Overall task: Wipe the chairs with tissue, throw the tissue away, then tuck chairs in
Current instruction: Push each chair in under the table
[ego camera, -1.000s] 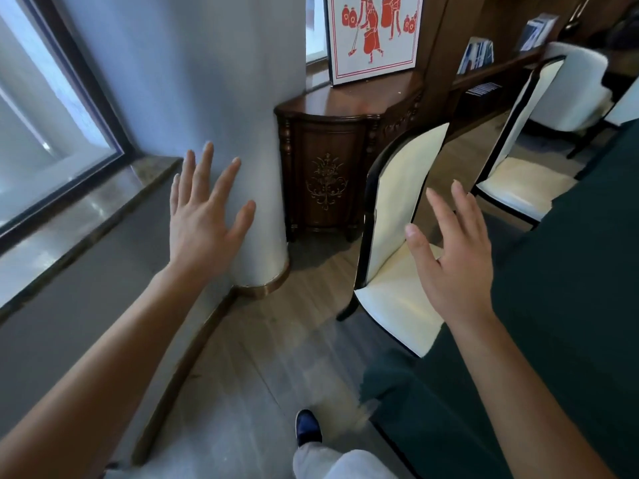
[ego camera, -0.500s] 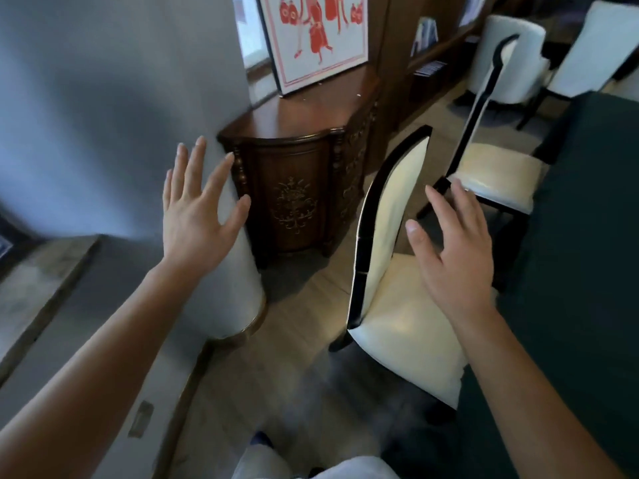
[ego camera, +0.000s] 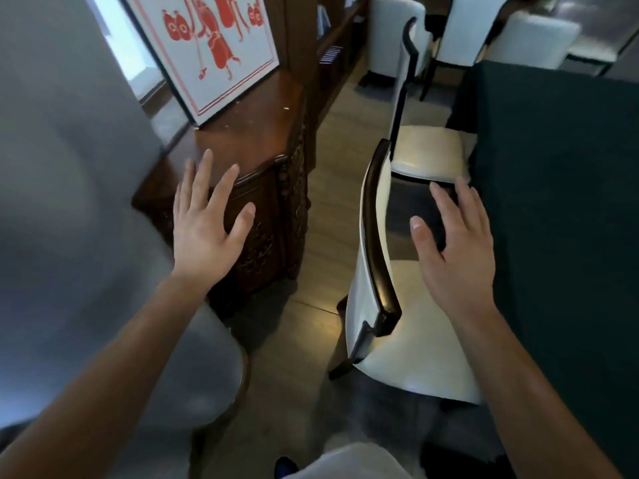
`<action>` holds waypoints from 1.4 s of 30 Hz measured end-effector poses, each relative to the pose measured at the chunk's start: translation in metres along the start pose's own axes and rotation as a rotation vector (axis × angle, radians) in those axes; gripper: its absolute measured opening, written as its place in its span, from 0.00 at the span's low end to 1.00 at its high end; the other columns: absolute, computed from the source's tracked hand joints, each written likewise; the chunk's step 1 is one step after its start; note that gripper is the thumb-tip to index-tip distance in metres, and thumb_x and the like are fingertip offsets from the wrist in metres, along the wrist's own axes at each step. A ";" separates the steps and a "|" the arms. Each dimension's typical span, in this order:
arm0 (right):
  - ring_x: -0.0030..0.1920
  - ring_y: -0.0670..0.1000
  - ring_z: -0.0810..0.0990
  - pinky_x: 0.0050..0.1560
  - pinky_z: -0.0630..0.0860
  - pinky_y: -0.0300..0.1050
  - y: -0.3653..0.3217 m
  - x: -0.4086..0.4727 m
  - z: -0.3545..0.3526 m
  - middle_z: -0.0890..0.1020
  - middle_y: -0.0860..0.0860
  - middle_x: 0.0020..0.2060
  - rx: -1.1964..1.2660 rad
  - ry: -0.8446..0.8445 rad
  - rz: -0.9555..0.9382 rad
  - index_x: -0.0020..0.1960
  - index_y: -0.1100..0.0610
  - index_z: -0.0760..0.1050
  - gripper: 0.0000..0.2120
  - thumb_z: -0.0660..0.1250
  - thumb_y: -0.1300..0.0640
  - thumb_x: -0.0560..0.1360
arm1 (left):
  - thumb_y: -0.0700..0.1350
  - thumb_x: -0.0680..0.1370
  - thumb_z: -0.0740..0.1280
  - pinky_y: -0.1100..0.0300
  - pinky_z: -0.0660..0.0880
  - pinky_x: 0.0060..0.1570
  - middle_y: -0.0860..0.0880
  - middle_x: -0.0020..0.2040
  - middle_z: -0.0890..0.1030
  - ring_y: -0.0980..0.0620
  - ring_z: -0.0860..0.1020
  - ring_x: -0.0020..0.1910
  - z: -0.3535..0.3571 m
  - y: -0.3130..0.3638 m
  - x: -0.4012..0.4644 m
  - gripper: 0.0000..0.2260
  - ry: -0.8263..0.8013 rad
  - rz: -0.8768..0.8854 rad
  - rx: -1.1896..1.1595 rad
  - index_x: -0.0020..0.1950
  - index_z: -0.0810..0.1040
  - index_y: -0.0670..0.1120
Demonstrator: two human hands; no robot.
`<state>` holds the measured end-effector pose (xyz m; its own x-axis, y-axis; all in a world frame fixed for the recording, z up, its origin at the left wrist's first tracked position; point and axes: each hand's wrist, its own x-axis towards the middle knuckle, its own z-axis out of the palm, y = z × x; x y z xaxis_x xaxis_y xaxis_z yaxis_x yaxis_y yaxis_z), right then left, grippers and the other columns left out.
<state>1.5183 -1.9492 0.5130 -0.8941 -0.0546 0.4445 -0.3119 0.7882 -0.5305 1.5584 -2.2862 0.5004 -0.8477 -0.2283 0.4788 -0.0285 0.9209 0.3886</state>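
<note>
A cream-cushioned chair with a dark wooden frame stands right in front of me, its seat partly under the dark green table. A second matching chair stands beyond it along the same table edge. My left hand is raised with fingers spread, empty, in front of the wooden cabinet. Above the near chair's seat hovers my right hand, fingers straight, also empty, just right of the backrest. No tissue is visible.
A carved dark wooden cabinet with a framed red-and-white picture stands on the left. A grey round column fills the near left. White upholstered chairs stand at the back. A narrow strip of wooden floor runs between cabinet and chairs.
The view has swung to the right and moved closer to the near chair. Both hands stay raised and open, now over the cabinet and the chair seat.
</note>
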 end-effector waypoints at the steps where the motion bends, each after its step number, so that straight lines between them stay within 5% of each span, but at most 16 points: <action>1: 0.82 0.52 0.52 0.80 0.56 0.58 0.001 0.007 0.003 0.57 0.49 0.82 -0.015 0.012 0.028 0.80 0.48 0.64 0.27 0.57 0.41 0.83 | 0.60 0.84 0.56 0.39 0.51 0.80 0.50 0.84 0.51 0.47 0.45 0.83 0.008 -0.001 0.019 0.26 -0.014 0.048 -0.016 0.81 0.62 0.53; 7: 0.82 0.51 0.51 0.80 0.55 0.56 0.028 0.049 0.014 0.57 0.49 0.82 -0.084 0.112 0.150 0.80 0.48 0.63 0.28 0.55 0.40 0.83 | 0.56 0.84 0.59 0.37 0.53 0.79 0.46 0.84 0.53 0.42 0.47 0.83 0.067 0.024 0.109 0.25 -0.013 0.303 -0.106 0.80 0.64 0.50; 24: 0.83 0.50 0.49 0.80 0.57 0.57 0.095 0.133 0.007 0.55 0.47 0.83 -0.325 0.267 0.427 0.80 0.46 0.64 0.27 0.55 0.39 0.83 | 0.56 0.84 0.59 0.42 0.51 0.80 0.45 0.84 0.54 0.43 0.49 0.83 0.218 0.146 0.286 0.26 -0.124 0.658 -0.343 0.80 0.65 0.49; 29: 0.83 0.53 0.52 0.79 0.60 0.58 0.097 0.156 0.005 0.58 0.51 0.82 -0.459 0.409 0.504 0.79 0.48 0.65 0.26 0.56 0.40 0.83 | 0.54 0.84 0.60 0.49 0.50 0.81 0.46 0.83 0.55 0.44 0.50 0.83 0.270 0.192 0.323 0.25 -0.181 0.817 -0.492 0.80 0.66 0.47; 42: 0.83 0.52 0.52 0.79 0.60 0.56 0.045 0.153 0.033 0.57 0.49 0.82 -0.665 0.660 0.918 0.79 0.47 0.66 0.27 0.56 0.39 0.82 | 0.54 0.84 0.61 0.41 0.54 0.79 0.44 0.83 0.56 0.41 0.51 0.83 0.329 0.267 0.375 0.25 -0.418 1.159 -0.850 0.79 0.67 0.46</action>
<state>1.3567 -1.9417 0.5335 -0.3101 0.8194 0.4822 0.7094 0.5370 -0.4564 1.0581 -2.0221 0.5245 -0.2735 0.7208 0.6369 0.9320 0.0348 0.3608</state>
